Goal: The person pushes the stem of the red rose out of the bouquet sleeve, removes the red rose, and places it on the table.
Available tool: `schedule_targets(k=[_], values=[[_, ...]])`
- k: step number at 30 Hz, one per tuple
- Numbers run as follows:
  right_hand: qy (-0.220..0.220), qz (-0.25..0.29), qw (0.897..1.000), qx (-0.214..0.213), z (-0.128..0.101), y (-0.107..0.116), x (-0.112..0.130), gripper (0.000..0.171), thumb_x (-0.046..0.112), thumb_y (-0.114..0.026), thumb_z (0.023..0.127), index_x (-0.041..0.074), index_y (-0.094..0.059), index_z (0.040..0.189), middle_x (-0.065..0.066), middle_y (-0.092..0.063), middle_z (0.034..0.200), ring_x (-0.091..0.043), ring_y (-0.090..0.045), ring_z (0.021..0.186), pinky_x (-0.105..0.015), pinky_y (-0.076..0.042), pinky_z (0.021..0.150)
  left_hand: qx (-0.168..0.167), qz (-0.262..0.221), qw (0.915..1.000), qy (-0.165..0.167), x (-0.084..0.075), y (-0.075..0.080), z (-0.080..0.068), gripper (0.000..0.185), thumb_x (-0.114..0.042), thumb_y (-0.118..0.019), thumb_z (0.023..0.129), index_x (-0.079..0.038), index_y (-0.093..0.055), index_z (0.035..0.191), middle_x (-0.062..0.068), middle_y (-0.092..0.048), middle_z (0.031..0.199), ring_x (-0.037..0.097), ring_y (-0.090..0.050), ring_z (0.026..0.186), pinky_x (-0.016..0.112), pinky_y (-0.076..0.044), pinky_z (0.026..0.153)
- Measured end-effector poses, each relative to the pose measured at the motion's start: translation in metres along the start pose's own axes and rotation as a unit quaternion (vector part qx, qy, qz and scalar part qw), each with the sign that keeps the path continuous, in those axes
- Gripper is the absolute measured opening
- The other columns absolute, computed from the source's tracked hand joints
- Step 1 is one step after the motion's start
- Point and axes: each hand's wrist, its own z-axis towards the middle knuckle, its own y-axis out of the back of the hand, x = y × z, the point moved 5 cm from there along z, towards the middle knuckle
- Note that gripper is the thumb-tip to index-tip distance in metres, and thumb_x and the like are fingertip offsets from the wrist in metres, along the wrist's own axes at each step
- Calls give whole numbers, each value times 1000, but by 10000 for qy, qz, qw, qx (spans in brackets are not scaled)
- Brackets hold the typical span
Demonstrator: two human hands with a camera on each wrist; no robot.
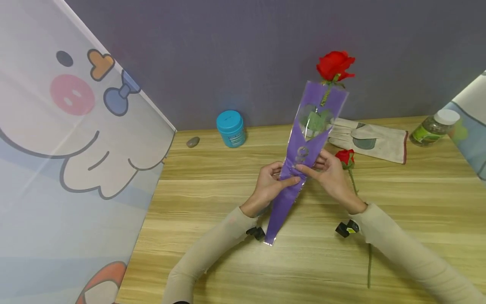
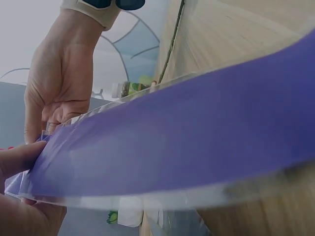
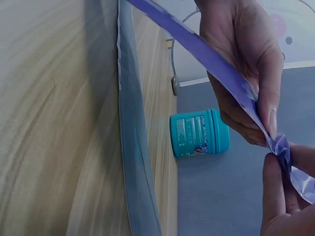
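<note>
A purple flower sleeve (image 1: 281, 207) with clear edges and a clear window slants above the table. It holds a red rose (image 1: 336, 65), whose bloom sticks out of the wide top; green leaves (image 1: 316, 121) show through the window. My left hand (image 1: 265, 185) pinches the sleeve's middle from the left, thumb in front. From the right, my right hand (image 1: 334, 175) pinches it slightly higher, also thumb in front. The plastic is gathered and creased between the hands, seen closely in the right wrist view. The sleeve's narrow end hangs free, and the stem inside is hidden.
Another red rose (image 1: 345, 158) lies by my right hand, its stem passing under the forearm. Behind are a work glove (image 1: 391, 143), a white-lidded jar (image 1: 427, 133), a blue tub (image 1: 230, 128) and a grey stone (image 1: 193, 142). A grey-blue translucent strip (image 3: 133, 123) lies on the table.
</note>
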Motion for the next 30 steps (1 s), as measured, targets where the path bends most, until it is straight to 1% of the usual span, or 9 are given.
schedule_targets(k=[3, 5, 8, 11, 14, 18, 21, 25, 30], values=[[84, 119, 9999, -9, 0, -4, 0, 52, 0, -81, 88, -6, -60, 136, 24, -73, 102, 4, -72, 96, -14, -58, 87, -46, -49, 9999, -80, -1, 1, 0, 33, 2, -82, 84, 5, -71, 115, 20, -77, 111, 7, -74, 79, 23, -60, 70], [85, 73, 9999, 8, -1, -6, -1, 52, -1, -81, 88, -6, -60, 136, 17, -75, 106, 5, -71, 96, -14, -58, 87, -107, -75, 9999, -83, -1, 2, 0, 33, 2, -82, 84, 5, -71, 114, 18, -78, 109, 7, -73, 79, 24, -60, 71], [117, 13, 9999, 24, -1, -9, -2, 53, -3, -81, 87, -7, -60, 135, -5, -78, 114, 6, -71, 96, -14, -58, 88, -172, -97, 9998, -89, -2, 2, -1, 32, 3, -83, 83, 6, -71, 113, 16, -78, 108, 7, -73, 79, 25, -61, 72], [142, -64, 9999, 27, -3, -10, -2, 53, -4, -80, 87, -8, -60, 135, -29, -72, 121, 8, -70, 95, -14, -58, 87, -148, -107, 9998, -29, -1, 3, -2, 32, 3, -83, 82, 4, -72, 112, 16, -77, 110, 8, -74, 77, 25, -61, 71], [154, -158, 9998, 21, -5, -10, -3, 51, -5, -80, 87, -9, -60, 134, -36, -68, 121, 9, -69, 94, -13, -58, 85, -27, -86, 9999, 113, 0, 3, -3, 31, 1, -82, 84, 2, -72, 113, 11, -74, 115, 8, -75, 76, 25, -61, 69], [155, -166, 9997, -7, -7, -10, -3, 50, -4, -80, 87, -9, -61, 133, -28, -73, 118, 8, -70, 94, -13, -58, 85, 134, -29, 9997, 218, 2, 2, -4, 33, -1, -82, 85, 1, -71, 117, 7, -71, 117, 8, -75, 77, 25, -61, 69], [114, -77, 9999, -10, -7, -9, -5, 50, -2, -81, 87, -8, -62, 133, -5, -79, 111, 7, -70, 94, -14, -58, 86, 159, 43, 9998, 149, 2, 2, -4, 34, -1, -82, 86, 2, -70, 118, 12, -74, 114, 6, -74, 82, 24, -60, 72], [23, -3, 10000, 10, -6, -7, -5, 49, 2, -81, 88, -7, -62, 132, 21, -74, 102, 6, -71, 95, -14, -57, 87, 190, 18, 9997, 121, 3, 3, -4, 36, 2, -81, 85, 2, -69, 119, 15, -76, 111, 7, -73, 85, 25, -61, 74], [35, 43, 10000, -44, -5, -2, -1, 46, 2, -81, 89, -8, -62, 130, 28, -73, 98, 5, -72, 94, -13, -57, 86, 399, 58, 9990, 206, 2, 3, -6, 38, 4, -80, 86, 2, -67, 122, 20, -75, 115, 11, -76, 88, 28, -63, 76]])
